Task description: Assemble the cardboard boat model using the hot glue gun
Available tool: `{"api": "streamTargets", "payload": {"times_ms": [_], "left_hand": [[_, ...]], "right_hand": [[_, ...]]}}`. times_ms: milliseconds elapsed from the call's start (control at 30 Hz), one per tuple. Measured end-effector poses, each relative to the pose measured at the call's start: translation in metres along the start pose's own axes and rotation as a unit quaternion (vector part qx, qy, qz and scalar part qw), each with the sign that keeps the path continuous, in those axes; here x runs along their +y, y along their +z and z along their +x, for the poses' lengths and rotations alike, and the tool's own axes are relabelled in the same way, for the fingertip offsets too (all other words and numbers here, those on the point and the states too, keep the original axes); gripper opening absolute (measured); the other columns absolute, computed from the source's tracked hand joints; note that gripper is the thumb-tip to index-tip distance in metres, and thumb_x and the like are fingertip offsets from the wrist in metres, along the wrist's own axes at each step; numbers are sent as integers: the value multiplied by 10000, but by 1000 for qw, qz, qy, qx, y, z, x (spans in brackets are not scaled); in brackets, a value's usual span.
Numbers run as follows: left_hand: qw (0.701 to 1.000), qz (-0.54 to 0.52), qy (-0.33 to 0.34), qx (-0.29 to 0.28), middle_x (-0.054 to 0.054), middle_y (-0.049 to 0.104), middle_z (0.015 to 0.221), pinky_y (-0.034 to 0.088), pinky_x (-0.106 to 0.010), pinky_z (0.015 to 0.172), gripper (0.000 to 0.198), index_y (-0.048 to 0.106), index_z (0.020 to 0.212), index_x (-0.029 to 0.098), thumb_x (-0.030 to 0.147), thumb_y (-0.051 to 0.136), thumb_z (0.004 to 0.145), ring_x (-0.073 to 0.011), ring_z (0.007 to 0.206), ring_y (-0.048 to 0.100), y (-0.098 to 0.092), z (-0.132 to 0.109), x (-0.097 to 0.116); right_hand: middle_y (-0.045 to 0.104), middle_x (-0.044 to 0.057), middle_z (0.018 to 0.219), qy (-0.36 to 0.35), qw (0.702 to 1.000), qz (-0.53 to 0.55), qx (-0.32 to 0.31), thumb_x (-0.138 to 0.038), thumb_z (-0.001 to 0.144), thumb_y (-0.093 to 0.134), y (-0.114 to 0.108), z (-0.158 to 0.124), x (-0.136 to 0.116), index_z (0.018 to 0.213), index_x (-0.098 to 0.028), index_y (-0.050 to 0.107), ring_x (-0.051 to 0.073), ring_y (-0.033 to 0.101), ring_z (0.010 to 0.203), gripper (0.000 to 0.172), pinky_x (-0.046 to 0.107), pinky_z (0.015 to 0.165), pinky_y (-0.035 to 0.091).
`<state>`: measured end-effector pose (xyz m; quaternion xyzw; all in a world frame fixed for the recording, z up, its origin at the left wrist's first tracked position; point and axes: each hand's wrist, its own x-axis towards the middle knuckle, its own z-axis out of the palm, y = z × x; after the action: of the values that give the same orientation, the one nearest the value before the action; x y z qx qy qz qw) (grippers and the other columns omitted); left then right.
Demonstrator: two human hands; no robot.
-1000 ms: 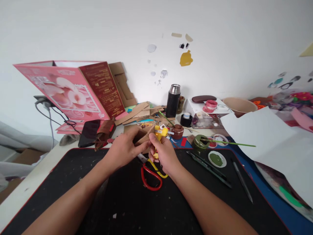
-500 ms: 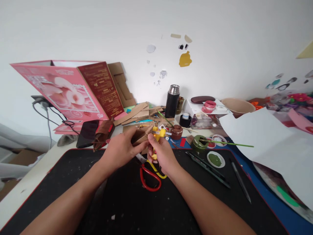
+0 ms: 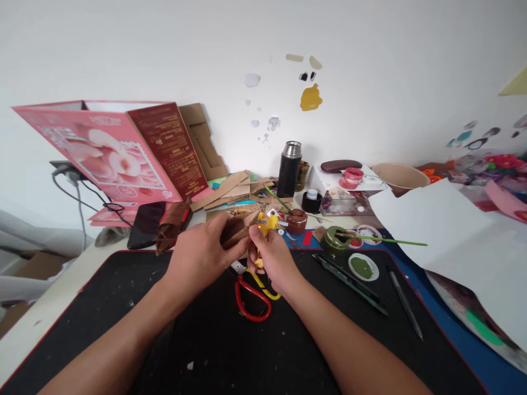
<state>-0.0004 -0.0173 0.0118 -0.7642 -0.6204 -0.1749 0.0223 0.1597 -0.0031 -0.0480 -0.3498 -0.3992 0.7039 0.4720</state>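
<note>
My left hand point(image 3: 201, 247) is closed around a folded piece of brown cardboard point(image 3: 239, 229), holding it up over the mat's far edge. Gripped in my right hand point(image 3: 274, 259) is a small yellow hot glue gun point(image 3: 267, 221), with a pale stick poking out on its right side. The gun's front end meets the cardboard's right edge; its tip is hidden. Beneath both hands, scissors point(image 3: 253, 315) with one red and one yellow handle lie on the black mat point(image 3: 222, 356), their blades partly covered.
Cardboard scraps point(image 3: 224, 191) are heaped behind my hands, beside a black thermos point(image 3: 289, 170). A pink box point(image 3: 111, 148) and a phone point(image 3: 146, 225) are at left. On the right are a green paint jar point(image 3: 335, 241) with a brush, pens point(image 3: 349, 285) and white paper point(image 3: 444, 219).
My left hand and the cardboard have tilted slightly, with the cardboard's edge still against the glue gun. My right hand keeps its place. The view has shifted a little.
</note>
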Motion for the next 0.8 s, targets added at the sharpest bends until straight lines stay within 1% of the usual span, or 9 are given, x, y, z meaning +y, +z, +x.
{"api": "streamTargets", "payload": {"times_ms": [167, 333, 467, 600, 700, 800], "left_hand": [[997, 53, 19, 45, -109, 789, 832, 462, -362, 632, 418, 666, 1017, 210, 616, 581, 963, -316, 762, 754, -5, -5, 7], [996, 61, 22, 55, -96, 766, 787, 435, -352, 603, 418, 647, 977, 224, 637, 586, 964, -299, 735, 743, -4, -6, 8], [996, 57, 25, 58, -116, 763, 804, 456, -370, 612, 406, 654, 974, 209, 610, 590, 972, -313, 741, 740, -2, -6, 9], [995, 47, 38, 74, -122, 778, 861, 491, -376, 643, 359, 657, 989, 204, 561, 627, 967, -312, 774, 747, -2, -7, 10], [994, 55, 47, 83, -106, 776, 846, 501, -372, 650, 344, 655, 990, 210, 553, 647, 962, -302, 775, 746, -1, -8, 10], [993, 60, 53, 89, -110, 768, 833, 505, -390, 646, 360, 655, 974, 208, 568, 642, 967, -314, 767, 739, 0, -9, 9]], "right_hand": [[503, -65, 490, -12, 1000, -11, -2, -914, 685, 748, 0, -1, 1, 690, -223, 522, 95, 490, 344, 728, 199, 330, 262], [476, -60, 480, -19, 1000, -13, -11, -931, 691, 727, 1, -1, 3, 618, -221, 499, 93, 481, 354, 749, 206, 341, 292], [466, -54, 486, -20, 1000, -9, -20, -932, 702, 718, 1, -1, 4, 583, -205, 509, 85, 476, 351, 765, 196, 338, 250], [452, -53, 469, -22, 1000, -7, -16, -938, 699, 713, 1, -1, 5, 574, -201, 514, 84, 463, 342, 774, 196, 336, 226], [448, -51, 449, -23, 1000, -6, -16, -947, 696, 706, 1, -1, 7, 576, -205, 513, 85, 447, 333, 776, 197, 332, 221], [469, -49, 466, -29, 1000, -2, -11, -932, 713, 711, 1, -1, 10, 601, -203, 525, 83, 449, 328, 760, 191, 324, 218]]}}
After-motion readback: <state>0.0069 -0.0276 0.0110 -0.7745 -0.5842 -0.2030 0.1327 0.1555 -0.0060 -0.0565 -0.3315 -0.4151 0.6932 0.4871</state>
